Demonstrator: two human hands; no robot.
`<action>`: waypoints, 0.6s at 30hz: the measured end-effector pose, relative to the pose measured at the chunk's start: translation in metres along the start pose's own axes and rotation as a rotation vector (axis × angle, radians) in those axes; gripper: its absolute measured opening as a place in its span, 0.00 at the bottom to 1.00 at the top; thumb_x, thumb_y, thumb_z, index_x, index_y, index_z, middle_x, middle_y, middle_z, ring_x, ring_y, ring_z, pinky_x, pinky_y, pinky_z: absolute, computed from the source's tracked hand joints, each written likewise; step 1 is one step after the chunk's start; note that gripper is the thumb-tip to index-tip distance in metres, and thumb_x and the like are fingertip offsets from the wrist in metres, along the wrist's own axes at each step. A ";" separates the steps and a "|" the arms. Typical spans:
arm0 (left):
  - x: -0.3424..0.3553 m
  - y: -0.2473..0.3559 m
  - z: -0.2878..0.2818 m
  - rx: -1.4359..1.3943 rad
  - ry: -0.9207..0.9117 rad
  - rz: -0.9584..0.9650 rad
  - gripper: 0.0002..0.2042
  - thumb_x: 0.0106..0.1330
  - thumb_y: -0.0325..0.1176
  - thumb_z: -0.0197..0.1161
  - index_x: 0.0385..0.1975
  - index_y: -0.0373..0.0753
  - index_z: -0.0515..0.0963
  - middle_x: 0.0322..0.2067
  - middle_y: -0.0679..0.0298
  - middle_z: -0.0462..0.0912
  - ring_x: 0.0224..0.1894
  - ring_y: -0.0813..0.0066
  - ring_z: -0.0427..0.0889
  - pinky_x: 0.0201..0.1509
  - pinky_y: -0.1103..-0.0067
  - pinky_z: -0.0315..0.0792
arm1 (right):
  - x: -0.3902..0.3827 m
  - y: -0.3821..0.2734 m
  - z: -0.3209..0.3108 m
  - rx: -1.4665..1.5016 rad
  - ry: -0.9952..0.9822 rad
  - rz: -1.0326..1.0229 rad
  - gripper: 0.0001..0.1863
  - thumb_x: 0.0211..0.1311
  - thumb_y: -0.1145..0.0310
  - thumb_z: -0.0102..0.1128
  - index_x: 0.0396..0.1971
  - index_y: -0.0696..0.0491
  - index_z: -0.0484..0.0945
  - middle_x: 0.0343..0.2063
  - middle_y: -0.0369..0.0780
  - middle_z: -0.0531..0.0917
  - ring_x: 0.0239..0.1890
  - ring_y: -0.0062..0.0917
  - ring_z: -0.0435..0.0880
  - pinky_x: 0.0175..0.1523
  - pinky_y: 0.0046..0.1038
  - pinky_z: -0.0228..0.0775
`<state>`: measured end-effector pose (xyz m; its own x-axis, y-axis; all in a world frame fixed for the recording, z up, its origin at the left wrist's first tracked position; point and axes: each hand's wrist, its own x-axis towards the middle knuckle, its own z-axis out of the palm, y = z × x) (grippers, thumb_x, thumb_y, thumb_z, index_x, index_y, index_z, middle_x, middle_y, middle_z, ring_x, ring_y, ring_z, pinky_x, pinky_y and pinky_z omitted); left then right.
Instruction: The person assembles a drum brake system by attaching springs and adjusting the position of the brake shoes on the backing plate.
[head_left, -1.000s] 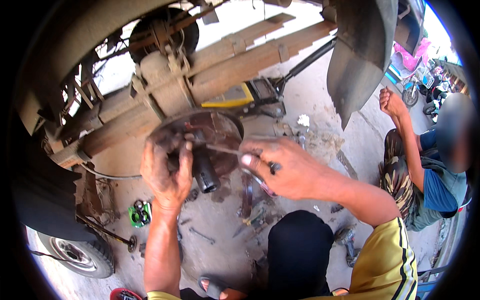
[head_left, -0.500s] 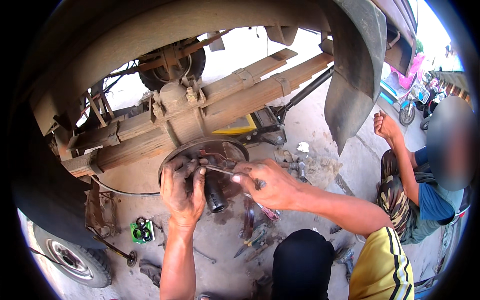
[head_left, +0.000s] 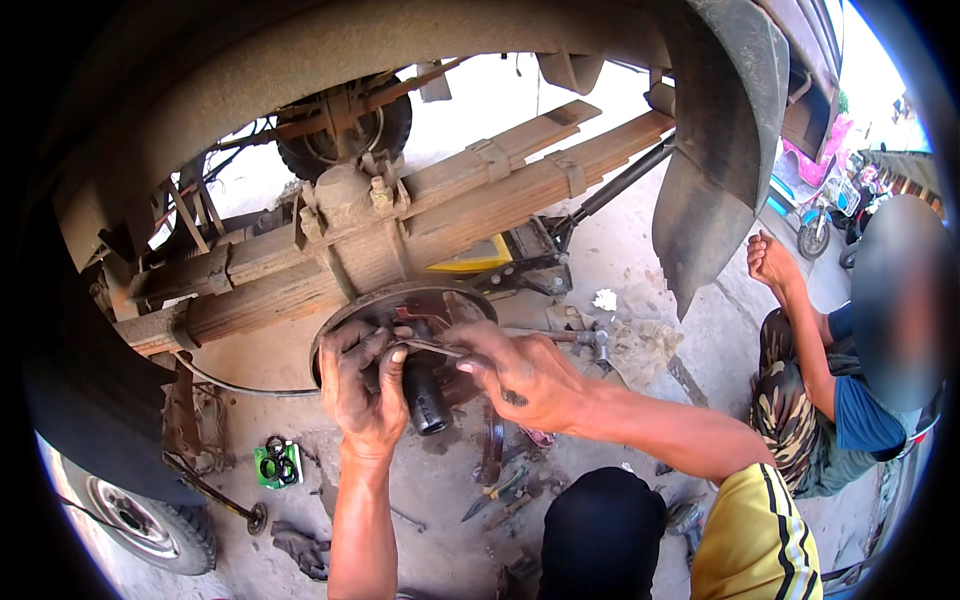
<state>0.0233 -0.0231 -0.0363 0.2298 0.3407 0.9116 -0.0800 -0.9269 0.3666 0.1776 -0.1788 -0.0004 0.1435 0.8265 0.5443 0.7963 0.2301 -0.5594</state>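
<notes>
The left hand (head_left: 366, 388) and right hand (head_left: 527, 378) are pinching a thin rod (head_left: 432, 347), seemingly stiff and light, probably gripping best near its ends

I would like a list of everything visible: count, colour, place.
Thin rod: one, grey, centre
Round plate: one, dark, behind rod
Cylinder: one, black, below rod
Leaf spring stacks: two, brown, upper centre
Flap: one, grey, upper right
Wheels: two, dark, top and lower left
Box: one, green, lower left
Tools: several, mixed colours, lower centre
Co-worker: one, blue sleeve, right
Motorcycle: at least one, partly blue, right
Own sleeve: one, yellow, lower right
Left hand: one, blackened, at rod
Right hand: one, smudged, holding rod
</notes>
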 end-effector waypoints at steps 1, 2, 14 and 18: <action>-0.001 0.000 0.000 0.004 -0.004 0.004 0.09 0.67 0.24 0.70 0.42 0.28 0.79 0.42 0.50 0.80 0.45 0.57 0.80 0.52 0.68 0.76 | 0.000 0.003 -0.001 -0.055 -0.005 -0.057 0.17 0.67 0.78 0.61 0.55 0.53 0.74 0.30 0.50 0.86 0.31 0.48 0.87 0.35 0.40 0.76; 0.000 -0.001 0.001 0.009 -0.006 0.010 0.09 0.68 0.24 0.69 0.42 0.28 0.79 0.42 0.50 0.80 0.45 0.57 0.80 0.52 0.68 0.75 | 0.001 0.006 -0.003 -0.110 -0.010 -0.117 0.17 0.67 0.78 0.61 0.54 0.53 0.74 0.30 0.49 0.86 0.31 0.47 0.87 0.35 0.40 0.76; -0.004 -0.004 0.011 0.006 0.089 0.027 0.10 0.65 0.24 0.71 0.43 0.30 0.80 0.39 0.50 0.81 0.41 0.56 0.80 0.48 0.67 0.76 | 0.005 0.018 0.005 -0.110 0.034 -0.208 0.22 0.60 0.79 0.63 0.56 0.52 0.77 0.31 0.46 0.86 0.28 0.41 0.87 0.30 0.39 0.78; -0.005 -0.005 0.009 0.027 0.093 0.029 0.10 0.66 0.26 0.70 0.43 0.29 0.80 0.39 0.50 0.81 0.42 0.57 0.80 0.49 0.66 0.76 | 0.002 0.010 0.004 -0.373 0.040 -0.329 0.27 0.55 0.79 0.64 0.58 0.56 0.75 0.30 0.47 0.86 0.27 0.40 0.88 0.25 0.39 0.77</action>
<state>0.0316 -0.0217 -0.0448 0.1366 0.3252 0.9357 -0.0589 -0.9402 0.3354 0.1835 -0.1729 -0.0082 -0.1342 0.7191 0.6818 0.9580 0.2703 -0.0964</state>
